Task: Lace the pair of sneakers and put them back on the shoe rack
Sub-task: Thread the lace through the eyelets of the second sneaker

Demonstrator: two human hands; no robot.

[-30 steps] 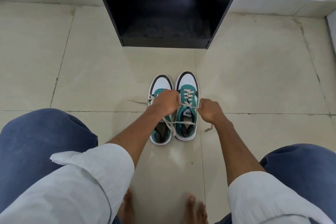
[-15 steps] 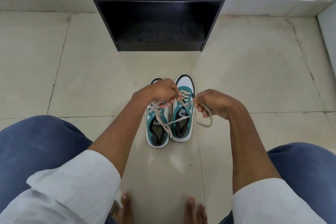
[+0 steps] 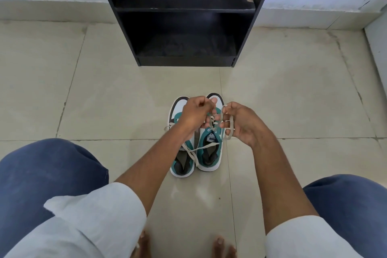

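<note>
Two teal and white sneakers stand side by side on the tiled floor, toes toward the rack: the left sneaker and the right sneaker. A beige lace runs up from the right sneaker. My left hand pinches one end of it above the toes. My right hand grips a loop of the same lace, close beside the left hand. A loose lace from the left sneaker lies across both shoes. The black shoe rack stands just beyond, its shelves bare.
White wall and skirting run behind the rack. My knees in blue trousers sit at the lower left and right, bare toes at the bottom edge. Floor tiles stretch on both sides of the shoes.
Both hands have risen from the right sneaker and drawn together, lifting the lace ends into a loop. The view has tilted up a little, showing more of the rack.
</note>
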